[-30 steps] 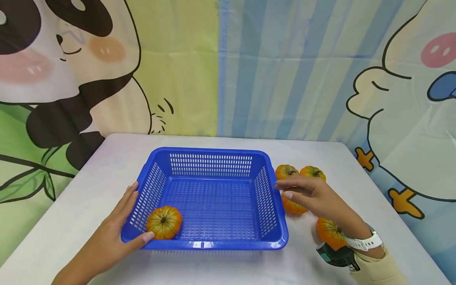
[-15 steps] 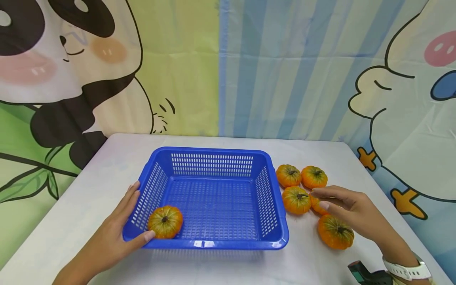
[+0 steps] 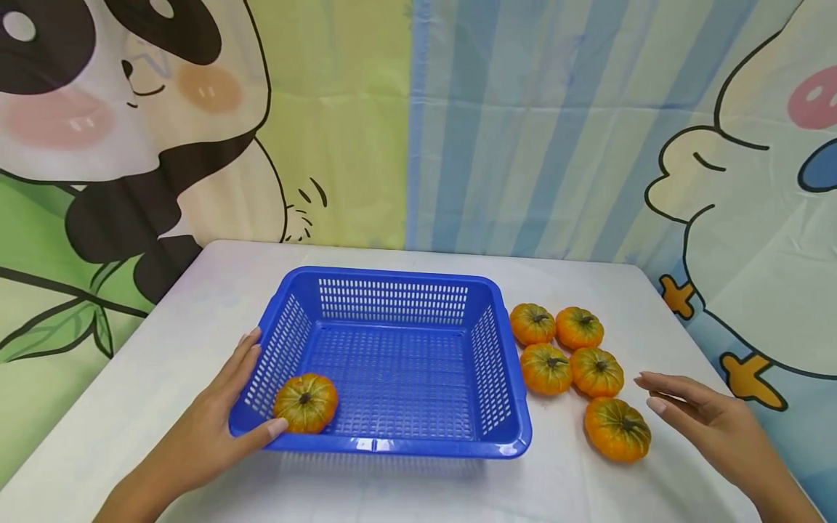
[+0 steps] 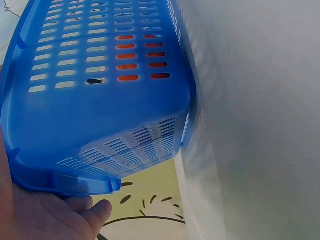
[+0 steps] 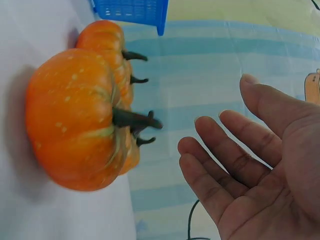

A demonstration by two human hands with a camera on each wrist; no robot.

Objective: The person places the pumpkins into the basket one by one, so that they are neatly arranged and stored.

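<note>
My left hand point(image 3: 203, 428) holds the front left corner of a blue plastic basket point(image 3: 379, 444). Its thumb lies over the front rim, and its fingers run along the outer left side; in the left wrist view those fingertips show past the rim. Inside that corner sits one small orange pumpkin point(image 3: 306, 403), close to the thumb. My right hand point(image 3: 716, 428) hovers at the right with nothing in it, fingers extended and thumb apart. Nearest to it is a pumpkin point(image 3: 617, 430) on the table, seen large in the right wrist view point(image 5: 75, 120) with its dark stem.
Several more pumpkins cluster right of the basket, including a back pumpkin point(image 3: 579, 328) and a pumpkin point(image 3: 546, 369) close to the basket wall. A white table point(image 3: 418, 494) carries everything. Behind it hangs a cartoon-printed curtain point(image 3: 497, 131).
My right hand has moved from beside the basket's right rim, over the pumpkins, out to the right, uncovering them. The left hand, basket and pumpkin inside stay put; the view shifts slightly.
</note>
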